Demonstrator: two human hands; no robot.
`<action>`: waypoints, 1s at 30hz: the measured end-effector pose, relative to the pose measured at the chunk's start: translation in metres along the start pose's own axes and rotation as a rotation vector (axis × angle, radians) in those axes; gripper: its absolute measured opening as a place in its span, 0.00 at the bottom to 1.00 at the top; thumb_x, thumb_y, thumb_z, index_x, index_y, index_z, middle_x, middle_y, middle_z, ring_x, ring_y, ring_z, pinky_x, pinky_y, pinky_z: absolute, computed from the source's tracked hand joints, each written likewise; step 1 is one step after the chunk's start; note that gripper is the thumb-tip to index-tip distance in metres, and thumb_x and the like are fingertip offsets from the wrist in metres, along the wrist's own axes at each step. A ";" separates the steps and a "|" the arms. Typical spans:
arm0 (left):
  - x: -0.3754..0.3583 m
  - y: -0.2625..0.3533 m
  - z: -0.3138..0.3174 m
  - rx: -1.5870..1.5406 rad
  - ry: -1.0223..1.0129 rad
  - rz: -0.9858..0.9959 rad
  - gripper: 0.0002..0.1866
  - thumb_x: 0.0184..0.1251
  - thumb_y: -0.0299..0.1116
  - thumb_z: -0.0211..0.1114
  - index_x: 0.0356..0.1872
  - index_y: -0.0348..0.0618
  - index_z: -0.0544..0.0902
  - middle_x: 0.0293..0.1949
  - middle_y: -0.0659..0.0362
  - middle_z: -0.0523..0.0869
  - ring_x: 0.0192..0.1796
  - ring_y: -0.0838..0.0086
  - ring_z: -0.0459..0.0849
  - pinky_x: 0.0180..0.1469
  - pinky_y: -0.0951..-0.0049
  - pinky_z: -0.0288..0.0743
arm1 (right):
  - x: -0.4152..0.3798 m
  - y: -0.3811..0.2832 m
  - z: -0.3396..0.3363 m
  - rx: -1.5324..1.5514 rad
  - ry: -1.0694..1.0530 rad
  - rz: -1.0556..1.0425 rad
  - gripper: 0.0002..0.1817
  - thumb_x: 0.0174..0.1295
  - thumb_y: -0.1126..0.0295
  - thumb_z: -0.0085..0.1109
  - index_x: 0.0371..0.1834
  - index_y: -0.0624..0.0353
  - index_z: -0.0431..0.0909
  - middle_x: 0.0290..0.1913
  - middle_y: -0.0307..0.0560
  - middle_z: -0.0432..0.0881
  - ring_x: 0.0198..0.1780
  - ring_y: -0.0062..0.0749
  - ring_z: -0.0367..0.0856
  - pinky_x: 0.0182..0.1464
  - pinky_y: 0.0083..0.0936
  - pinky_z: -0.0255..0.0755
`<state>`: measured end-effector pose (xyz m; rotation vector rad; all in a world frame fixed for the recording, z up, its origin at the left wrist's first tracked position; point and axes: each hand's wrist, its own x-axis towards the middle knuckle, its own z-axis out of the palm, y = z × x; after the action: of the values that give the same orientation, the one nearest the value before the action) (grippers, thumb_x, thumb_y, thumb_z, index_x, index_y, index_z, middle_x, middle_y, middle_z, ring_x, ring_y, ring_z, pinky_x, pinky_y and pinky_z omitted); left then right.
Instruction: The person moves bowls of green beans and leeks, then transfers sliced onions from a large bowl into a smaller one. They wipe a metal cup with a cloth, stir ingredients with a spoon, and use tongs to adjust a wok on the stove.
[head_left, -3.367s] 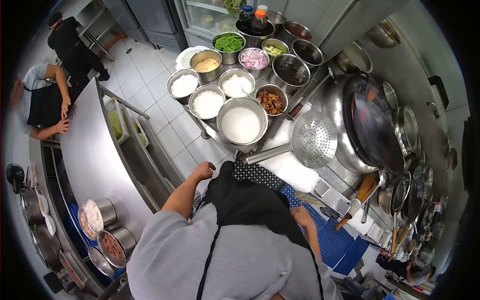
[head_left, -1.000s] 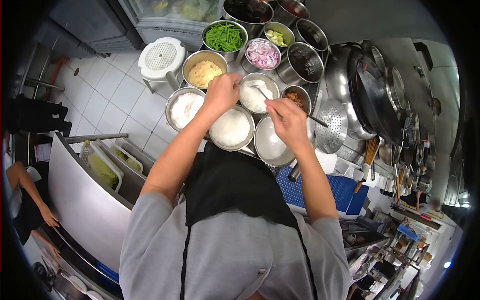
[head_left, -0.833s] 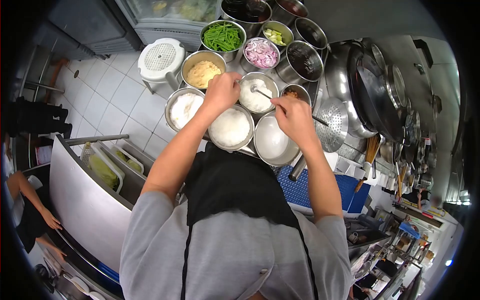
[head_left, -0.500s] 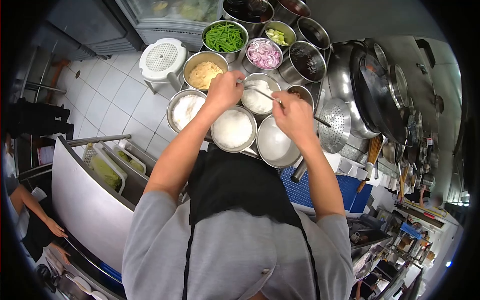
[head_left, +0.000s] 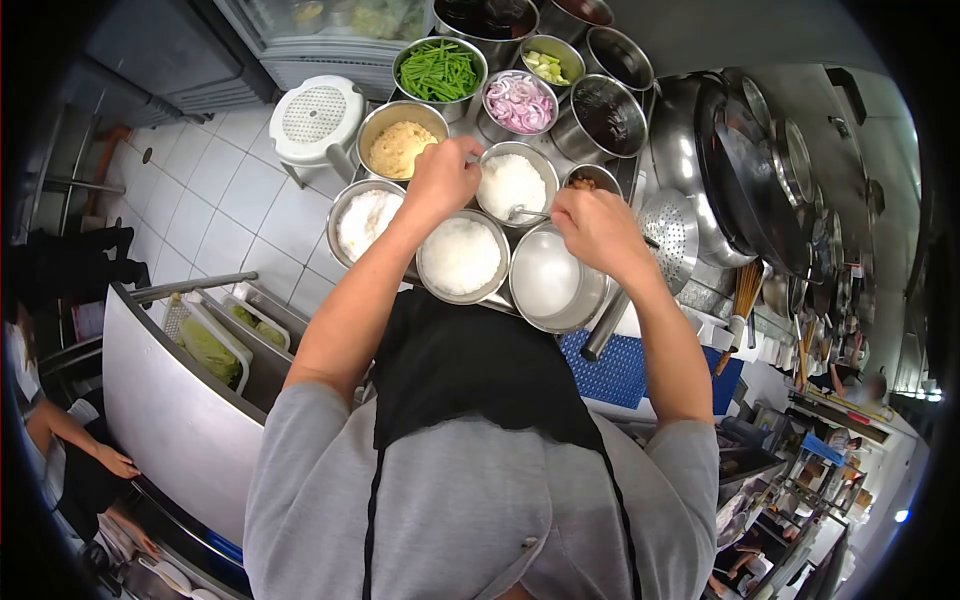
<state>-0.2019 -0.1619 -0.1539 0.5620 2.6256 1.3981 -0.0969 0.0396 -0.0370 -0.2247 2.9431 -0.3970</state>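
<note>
My right hand (head_left: pixel 602 232) is closed around the handle of a metal spoon (head_left: pixel 530 212). The spoon's end rests in white granules (head_left: pixel 512 187) inside a round steel container (head_left: pixel 549 162). By that container's left rim is my left hand (head_left: pixel 447 180), fingers curled together; whether they grip the rim or something small is hidden. Below my hands stand a steel container of white grains (head_left: pixel 460 256) and a steel pan (head_left: pixel 548 278) with whitish contents. A container of yellowish crumbly seasoning (head_left: pixel 400 148) lies just beyond my left wrist, and another with white contents (head_left: pixel 368 222) is left of my forearm.
Behind stand containers of green beans (head_left: pixel 438 70), sliced shallots (head_left: pixel 519 103), chopped green pieces (head_left: pixel 547 67) and dark sauce (head_left: pixel 610 118). A perforated ladle (head_left: pixel 668 240) and woks (head_left: pixel 740 180) are on the right. A white stool (head_left: pixel 318 115) stands left. Another person's hand (head_left: pixel 118 462) is at lower left.
My right hand has pulled slightly right and down, and the spoon's end has moved from beside my left fingers to the near part of the white granules. My left hand has barely moved.
</note>
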 end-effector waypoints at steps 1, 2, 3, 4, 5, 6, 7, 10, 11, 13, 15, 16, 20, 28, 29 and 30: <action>0.000 -0.001 0.000 -0.014 -0.005 -0.008 0.14 0.60 0.24 0.62 0.46 0.37 0.87 0.25 0.48 0.88 0.25 0.64 0.89 0.35 0.65 0.82 | 0.004 0.001 0.005 0.015 0.018 0.013 0.07 0.62 0.70 0.58 0.32 0.61 0.82 0.29 0.61 0.84 0.36 0.60 0.84 0.42 0.52 0.75; 0.001 -0.002 0.000 -0.027 -0.009 -0.017 0.14 0.60 0.24 0.62 0.47 0.36 0.86 0.25 0.48 0.88 0.25 0.65 0.89 0.34 0.66 0.82 | 0.006 0.002 0.007 0.030 0.035 0.024 0.07 0.62 0.71 0.58 0.32 0.61 0.82 0.29 0.61 0.84 0.36 0.60 0.84 0.43 0.52 0.75; 0.001 -0.003 0.000 -0.038 -0.003 -0.008 0.14 0.60 0.23 0.62 0.47 0.36 0.86 0.25 0.48 0.88 0.25 0.66 0.89 0.33 0.66 0.82 | 0.004 -0.001 0.001 0.009 0.045 0.042 0.07 0.61 0.71 0.58 0.31 0.62 0.83 0.29 0.61 0.84 0.36 0.60 0.84 0.42 0.52 0.75; 0.000 -0.005 0.000 -0.049 0.002 -0.002 0.14 0.60 0.23 0.61 0.48 0.35 0.86 0.24 0.49 0.88 0.25 0.66 0.89 0.33 0.67 0.82 | 0.000 -0.008 -0.011 -0.013 0.051 0.058 0.07 0.61 0.71 0.58 0.31 0.62 0.83 0.29 0.62 0.84 0.36 0.59 0.85 0.42 0.51 0.76; -0.001 -0.006 0.001 -0.060 0.008 0.005 0.15 0.60 0.23 0.61 0.48 0.35 0.85 0.24 0.49 0.88 0.24 0.67 0.89 0.32 0.67 0.82 | -0.003 -0.011 -0.018 -0.034 0.058 0.075 0.07 0.60 0.72 0.58 0.31 0.62 0.83 0.29 0.62 0.84 0.36 0.59 0.85 0.42 0.51 0.76; -0.001 -0.007 0.001 -0.056 0.004 -0.001 0.15 0.61 0.23 0.61 0.49 0.35 0.85 0.24 0.49 0.88 0.24 0.67 0.89 0.32 0.67 0.82 | -0.003 -0.010 -0.018 -0.102 0.046 0.071 0.07 0.60 0.72 0.58 0.31 0.63 0.83 0.30 0.62 0.84 0.36 0.58 0.85 0.42 0.50 0.77; 0.000 -0.008 0.002 -0.051 0.001 -0.006 0.15 0.61 0.23 0.61 0.49 0.34 0.85 0.24 0.49 0.88 0.24 0.67 0.89 0.32 0.67 0.82 | -0.004 -0.009 -0.018 -0.170 0.035 0.066 0.06 0.60 0.72 0.58 0.31 0.63 0.83 0.30 0.62 0.84 0.35 0.58 0.85 0.42 0.50 0.77; -0.001 -0.007 0.003 -0.026 -0.002 -0.008 0.15 0.61 0.24 0.61 0.49 0.33 0.85 0.24 0.49 0.88 0.24 0.68 0.89 0.32 0.67 0.82 | 0.004 -0.002 0.006 -0.226 0.027 0.023 0.06 0.59 0.73 0.58 0.31 0.64 0.83 0.30 0.62 0.85 0.35 0.57 0.86 0.42 0.49 0.78; 0.001 -0.007 0.002 -0.015 0.003 -0.004 0.15 0.61 0.24 0.61 0.49 0.33 0.85 0.24 0.49 0.88 0.24 0.68 0.89 0.32 0.67 0.82 | 0.008 0.001 0.013 -0.222 0.032 0.002 0.06 0.58 0.74 0.58 0.32 0.64 0.83 0.30 0.62 0.85 0.35 0.56 0.86 0.41 0.49 0.78; 0.002 -0.008 0.000 -0.041 -0.003 -0.002 0.14 0.61 0.24 0.61 0.48 0.34 0.85 0.24 0.48 0.88 0.23 0.67 0.89 0.32 0.67 0.82 | 0.006 -0.001 0.005 -0.178 0.070 0.030 0.06 0.58 0.74 0.58 0.33 0.64 0.83 0.30 0.62 0.85 0.35 0.57 0.86 0.42 0.49 0.78; -0.002 -0.010 -0.001 -0.052 -0.001 -0.009 0.14 0.62 0.25 0.61 0.48 0.34 0.85 0.24 0.48 0.87 0.23 0.67 0.89 0.31 0.67 0.82 | -0.002 -0.008 -0.008 -0.131 0.076 0.042 0.06 0.58 0.74 0.58 0.33 0.64 0.82 0.30 0.63 0.84 0.35 0.57 0.86 0.42 0.49 0.78; -0.003 -0.008 -0.001 -0.049 0.006 -0.007 0.14 0.62 0.25 0.61 0.47 0.34 0.85 0.24 0.49 0.87 0.22 0.67 0.89 0.31 0.67 0.82 | -0.005 -0.014 -0.018 -0.111 0.072 0.043 0.06 0.58 0.73 0.57 0.33 0.64 0.82 0.30 0.63 0.84 0.35 0.58 0.85 0.42 0.50 0.78; -0.002 -0.002 -0.001 -0.043 -0.001 -0.031 0.14 0.62 0.25 0.62 0.47 0.36 0.85 0.25 0.46 0.87 0.26 0.61 0.90 0.35 0.63 0.82 | -0.006 -0.023 -0.013 -0.017 0.086 -0.030 0.06 0.59 0.74 0.56 0.34 0.64 0.82 0.29 0.63 0.84 0.35 0.59 0.85 0.41 0.51 0.77; -0.002 0.002 -0.001 0.083 0.043 0.031 0.15 0.59 0.26 0.63 0.47 0.38 0.86 0.32 0.40 0.87 0.38 0.45 0.88 0.45 0.52 0.81 | -0.001 -0.016 -0.001 -0.143 0.072 -0.018 0.06 0.55 0.76 0.56 0.32 0.63 0.83 0.25 0.63 0.83 0.31 0.58 0.85 0.37 0.49 0.77; -0.002 0.002 -0.001 0.102 0.054 0.054 0.15 0.58 0.26 0.62 0.47 0.38 0.86 0.33 0.39 0.87 0.39 0.45 0.88 0.45 0.52 0.81 | -0.003 -0.020 -0.013 -0.163 0.076 -0.011 0.06 0.55 0.76 0.57 0.31 0.63 0.83 0.25 0.62 0.83 0.32 0.57 0.85 0.37 0.49 0.78; -0.001 0.004 -0.003 0.103 0.027 0.056 0.15 0.58 0.25 0.62 0.47 0.37 0.86 0.33 0.39 0.87 0.39 0.44 0.87 0.46 0.51 0.81 | -0.004 -0.021 -0.019 -0.184 0.083 -0.004 0.05 0.55 0.76 0.57 0.30 0.62 0.83 0.26 0.62 0.83 0.32 0.57 0.86 0.37 0.49 0.78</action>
<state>-0.2009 -0.1621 -0.1490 0.6385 2.7365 1.2992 -0.0939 0.0250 -0.0126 -0.2427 3.0628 -0.1381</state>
